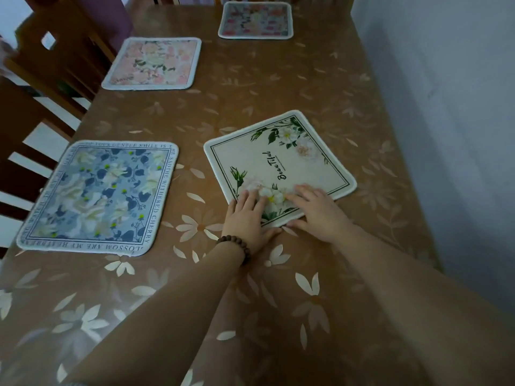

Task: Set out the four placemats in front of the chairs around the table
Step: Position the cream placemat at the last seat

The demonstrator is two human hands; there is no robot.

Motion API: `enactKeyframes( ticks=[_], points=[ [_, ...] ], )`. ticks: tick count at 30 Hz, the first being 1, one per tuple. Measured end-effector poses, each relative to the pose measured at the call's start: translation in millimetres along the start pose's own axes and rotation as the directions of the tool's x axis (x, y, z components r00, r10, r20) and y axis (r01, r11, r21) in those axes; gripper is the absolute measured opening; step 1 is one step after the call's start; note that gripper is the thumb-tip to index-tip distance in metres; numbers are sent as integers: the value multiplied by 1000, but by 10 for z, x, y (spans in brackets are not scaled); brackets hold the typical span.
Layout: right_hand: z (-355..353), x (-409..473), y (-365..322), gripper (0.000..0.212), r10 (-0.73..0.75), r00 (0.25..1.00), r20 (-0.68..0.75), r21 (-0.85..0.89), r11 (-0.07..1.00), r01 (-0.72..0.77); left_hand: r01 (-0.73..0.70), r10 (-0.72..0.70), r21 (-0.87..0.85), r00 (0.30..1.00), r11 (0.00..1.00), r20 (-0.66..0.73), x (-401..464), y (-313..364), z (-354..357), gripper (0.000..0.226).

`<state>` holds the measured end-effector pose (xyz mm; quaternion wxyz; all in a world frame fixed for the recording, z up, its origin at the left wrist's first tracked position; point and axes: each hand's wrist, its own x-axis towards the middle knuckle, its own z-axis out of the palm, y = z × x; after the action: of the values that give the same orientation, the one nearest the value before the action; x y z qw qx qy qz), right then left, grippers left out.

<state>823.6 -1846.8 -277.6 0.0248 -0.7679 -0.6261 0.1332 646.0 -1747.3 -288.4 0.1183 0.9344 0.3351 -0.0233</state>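
Note:
A cream placemat (281, 160) with green leaves and the word "Beautiful" lies skewed on the table, right of centre. My left hand (246, 218) and my right hand (317, 211) both rest flat on its near corner, fingers spread on top and thumbs at its edge. A blue floral placemat (103, 196) lies at the near left. A pink floral placemat (154, 64) sits farther along the left side. Another pink floral placemat (255, 20) lies at the far end.
The table (320, 87) wears a brown cloth with pale flower shapes. Dark wooden chairs (55, 65) stand along its left side. A pale wall (451, 93) runs close along the right edge. A bead bracelet (237, 246) circles my left wrist.

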Motion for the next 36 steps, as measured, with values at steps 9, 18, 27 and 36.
enactKeyframes(
  ticks=[9,18,27,36],
  points=[
    [14,-24,58,46,-194,981,5,-180,965,191,-180,183,65,982,981,-40,-85,126,-60,38],
    [-127,-256,-46,43,-99,994,-45,-234,968,86,-121,124,31,988,992,-92,-345,45,-193,27],
    [173,-1050,-738,14,-17,960,-280,19,1000,23,-129,65,-235,963,963,-263,-1232,-113,-157,10],
    [438,-1968,-1413,5,41,944,-328,91,996,-12,-63,35,-317,995,946,-93,-2215,-187,17,22]
  ],
)
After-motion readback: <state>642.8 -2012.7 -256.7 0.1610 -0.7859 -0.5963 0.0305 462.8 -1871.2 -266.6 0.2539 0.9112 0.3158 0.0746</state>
